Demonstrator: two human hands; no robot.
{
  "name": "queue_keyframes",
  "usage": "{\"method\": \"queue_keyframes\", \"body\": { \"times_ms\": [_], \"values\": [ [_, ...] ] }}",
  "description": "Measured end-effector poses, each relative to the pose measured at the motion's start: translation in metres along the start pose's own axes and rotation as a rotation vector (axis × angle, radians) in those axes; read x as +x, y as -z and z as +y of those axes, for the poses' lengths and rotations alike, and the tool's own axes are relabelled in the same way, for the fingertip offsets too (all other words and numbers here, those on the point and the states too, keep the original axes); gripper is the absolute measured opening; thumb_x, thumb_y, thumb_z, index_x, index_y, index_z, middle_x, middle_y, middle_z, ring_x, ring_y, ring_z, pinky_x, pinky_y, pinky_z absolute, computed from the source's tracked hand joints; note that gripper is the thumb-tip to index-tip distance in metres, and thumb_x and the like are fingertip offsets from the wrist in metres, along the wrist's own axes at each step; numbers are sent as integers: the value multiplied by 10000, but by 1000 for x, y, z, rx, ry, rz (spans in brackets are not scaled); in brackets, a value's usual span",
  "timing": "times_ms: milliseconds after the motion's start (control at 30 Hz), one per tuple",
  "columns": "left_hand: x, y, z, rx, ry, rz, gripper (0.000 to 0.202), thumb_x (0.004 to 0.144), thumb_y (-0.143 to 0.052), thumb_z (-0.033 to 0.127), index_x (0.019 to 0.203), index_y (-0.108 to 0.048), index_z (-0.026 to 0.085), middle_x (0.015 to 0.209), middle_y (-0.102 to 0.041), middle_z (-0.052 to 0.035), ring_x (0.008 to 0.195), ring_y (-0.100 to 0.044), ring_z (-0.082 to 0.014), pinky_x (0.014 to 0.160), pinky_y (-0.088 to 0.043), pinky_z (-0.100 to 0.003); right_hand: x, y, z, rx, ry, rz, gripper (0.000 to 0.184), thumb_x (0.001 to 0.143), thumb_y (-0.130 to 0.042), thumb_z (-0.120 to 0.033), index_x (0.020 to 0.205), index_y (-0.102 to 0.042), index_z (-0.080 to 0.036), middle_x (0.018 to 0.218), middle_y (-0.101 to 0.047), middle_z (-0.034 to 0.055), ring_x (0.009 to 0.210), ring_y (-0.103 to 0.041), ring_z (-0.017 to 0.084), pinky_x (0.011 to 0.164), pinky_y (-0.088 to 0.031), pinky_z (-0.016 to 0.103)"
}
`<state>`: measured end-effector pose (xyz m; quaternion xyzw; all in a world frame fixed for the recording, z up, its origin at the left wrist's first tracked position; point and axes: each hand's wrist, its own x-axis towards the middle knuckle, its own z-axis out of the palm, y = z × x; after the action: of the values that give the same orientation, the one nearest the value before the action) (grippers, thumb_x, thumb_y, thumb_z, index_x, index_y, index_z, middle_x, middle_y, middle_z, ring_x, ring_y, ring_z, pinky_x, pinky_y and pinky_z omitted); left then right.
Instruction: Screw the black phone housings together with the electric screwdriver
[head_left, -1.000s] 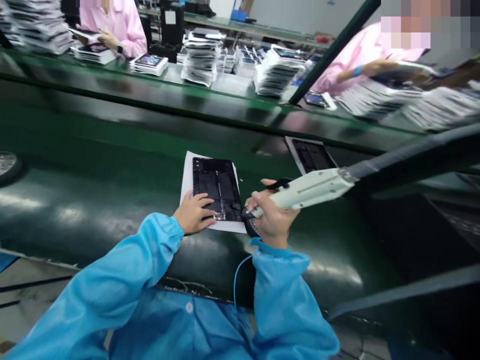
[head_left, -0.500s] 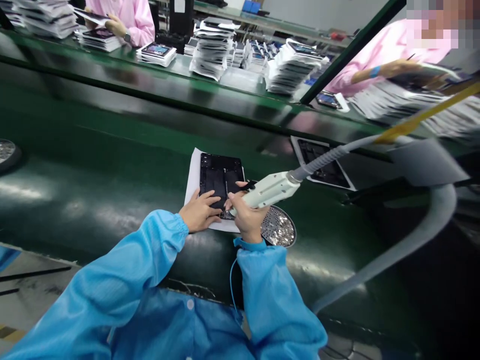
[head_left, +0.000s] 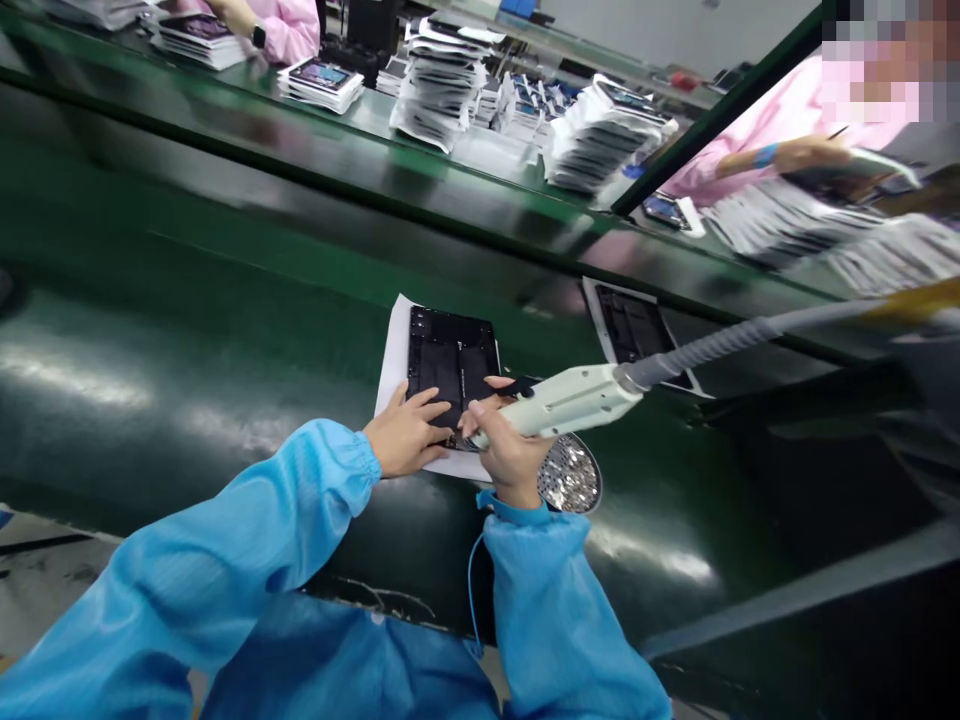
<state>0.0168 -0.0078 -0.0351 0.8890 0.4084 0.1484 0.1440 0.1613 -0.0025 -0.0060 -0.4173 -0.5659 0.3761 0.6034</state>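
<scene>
A person in blue sleeves works at a green table (head_left: 225,330). A flat black panel (head_left: 435,370) lies on a white sheet (head_left: 389,360) in front of the person. The left hand (head_left: 407,435) rests on the lower left part of the panel, with its fingers spread wide. The right hand (head_left: 510,450) holds a pale green tool (head_left: 574,400), with its fingers wrapped around it. The tool's front end is at the lower right part of the panel, but the hand hides its tip, so one cannot tell if it touches. A gray hose (head_left: 694,350) comes out of the tool's back end. Just beside the right hand is a round dish (head_left: 598,492) full of small shiny bits (head_left: 570,470). Another black panel (head_left: 630,325) lies farther back, to the right. Behind the table, tall stacks (head_left: 442,85) stand on a ledge (head_left: 487,150).
</scene>
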Motion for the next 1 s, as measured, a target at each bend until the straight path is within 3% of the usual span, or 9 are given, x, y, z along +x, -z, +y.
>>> {"method": "queue_keyframes", "body": {
  "times_ms": [267, 467, 633, 867, 1000],
  "values": [
    [-1, -5, 3, 12, -14, 41, 293, 930, -553, 365, 1155, -678, 223, 1359, -542, -115, 1362, -369, -353, 1093, -240, -655, 0, 1, -7, -147, 11, 3, 169, 767, -656, -273, 782, -512, -186, 507, -556, -21, 464, -578, 180, 509, -513, 335],
    [-1, -10, 2, 2, -19, 67, 295, 926, -559, 379, 1147, -680, 225, 1355, -542, -104, 1362, -367, -343, 1110, -221, -645, -3, 4, 1, -136, 15, 10, 222, 787, -674, -322, 896, -539, -185, 517, -554, -33, 452, -562, 180, 493, -503, 334],
    [-2, -10, 2, 5, -15, 49, 295, 939, -535, 386, 1143, -676, 228, 1364, -534, -104, 1364, -365, -341, 1098, -238, -660, -5, 3, 0, -233, 74, -17, 309, 825, -640, -417, 659, -492, -203, 514, -540, 0, 454, -550, 168, 506, -522, 336],
    [-2, -7, 4, -3, -10, 52, 283, 938, -534, 357, 1144, -673, 221, 1345, -541, -106, 1364, -360, -347, 1098, -239, -661, -8, 1, -7, -256, 71, -59, 316, 836, -640, -361, 614, -481, -201, 520, -539, -4, 461, -545, 149, 509, -530, 312],
    [-1, -8, 5, -10, -9, 59, 281, 937, -530, 355, 1127, -681, 214, 1329, -550, -109, 1348, -374, -357, 1088, -246, -679, -8, 0, -3, -284, 90, -15, 356, 839, -632, -382, 581, -467, -201, 518, -543, 9, 473, -554, 158, 528, -531, 324]
  ]
}}
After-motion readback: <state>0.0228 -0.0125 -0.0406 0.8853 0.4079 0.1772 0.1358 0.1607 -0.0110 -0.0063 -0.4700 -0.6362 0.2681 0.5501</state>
